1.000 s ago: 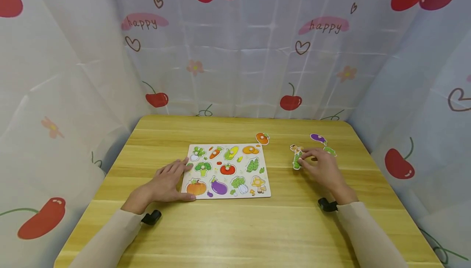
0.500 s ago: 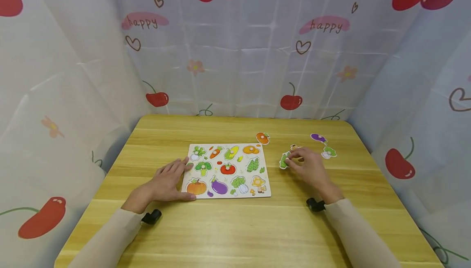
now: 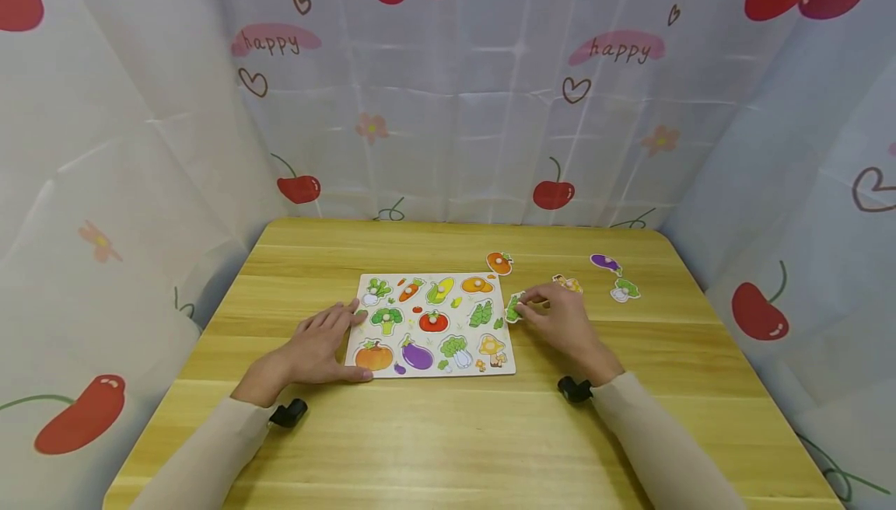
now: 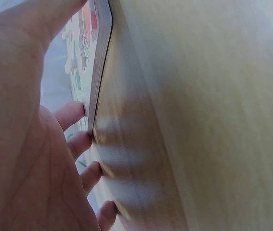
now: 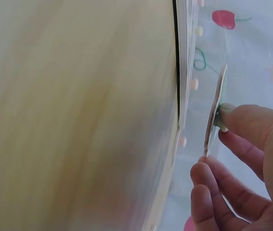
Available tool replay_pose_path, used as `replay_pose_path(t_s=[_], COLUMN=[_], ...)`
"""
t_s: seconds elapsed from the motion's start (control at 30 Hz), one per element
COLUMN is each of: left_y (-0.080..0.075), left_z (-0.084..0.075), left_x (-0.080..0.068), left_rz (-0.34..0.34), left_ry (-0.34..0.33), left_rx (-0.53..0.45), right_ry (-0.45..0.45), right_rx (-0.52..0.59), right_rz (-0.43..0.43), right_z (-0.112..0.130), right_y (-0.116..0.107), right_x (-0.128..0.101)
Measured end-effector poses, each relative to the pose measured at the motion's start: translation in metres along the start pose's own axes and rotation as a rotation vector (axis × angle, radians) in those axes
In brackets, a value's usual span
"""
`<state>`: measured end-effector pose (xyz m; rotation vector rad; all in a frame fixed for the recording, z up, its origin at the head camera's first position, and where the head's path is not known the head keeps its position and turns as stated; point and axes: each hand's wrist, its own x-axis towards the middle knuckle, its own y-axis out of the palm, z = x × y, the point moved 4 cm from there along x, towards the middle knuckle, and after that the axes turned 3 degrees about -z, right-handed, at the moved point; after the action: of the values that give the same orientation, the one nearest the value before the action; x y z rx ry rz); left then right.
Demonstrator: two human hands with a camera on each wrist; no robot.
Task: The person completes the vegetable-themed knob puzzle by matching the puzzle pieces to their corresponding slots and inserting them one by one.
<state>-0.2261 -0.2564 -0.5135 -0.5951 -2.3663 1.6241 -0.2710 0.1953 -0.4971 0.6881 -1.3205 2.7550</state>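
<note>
A white vegetable puzzle board (image 3: 432,325) lies on the wooden table (image 3: 448,432). My left hand (image 3: 318,348) rests flat at the board's left edge, thumb along its front corner; the left wrist view shows the fingers (image 4: 78,144) against the board's edge (image 4: 100,62). My right hand (image 3: 560,319) pinches a green vegetable piece (image 3: 514,307) by its knob just off the board's right edge. In the right wrist view the piece (image 5: 215,113) hangs a little above the board (image 5: 187,72), held between thumb and fingers.
Loose pieces lie on the table right of the board: an orange one (image 3: 500,263), a yellow one (image 3: 568,284), a purple eggplant (image 3: 605,263) and a green-white one (image 3: 624,290). Cherry-print curtains (image 3: 448,90) enclose the table on three sides.
My right hand has carried the green piece leftward from the loose pieces to the board's right edge. The left hand has stayed in place.
</note>
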Motion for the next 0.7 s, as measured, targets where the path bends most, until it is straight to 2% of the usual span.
replay_pose_path(t_s=[0.17, 0.4, 0.7], left_y=[0.000, 0.001, 0.001], left_z=[0.001, 0.001, 0.000], left_x=[0.000, 0.000, -0.001], left_rz=[-0.002, -0.003, -0.002], left_ry=[0.003, 0.006, 0.004], left_rx=[0.002, 0.001, -0.002], right_ry=[0.009, -0.024, 0.058], right_rx=[-0.018, -0.014, -0.001], right_rz=[0.026, 0.034, 0.110], right_z=[0.009, 0.021, 0.034], right_y=[0.010, 0.023, 0.036], right_x=[0.002, 0.006, 0.011])
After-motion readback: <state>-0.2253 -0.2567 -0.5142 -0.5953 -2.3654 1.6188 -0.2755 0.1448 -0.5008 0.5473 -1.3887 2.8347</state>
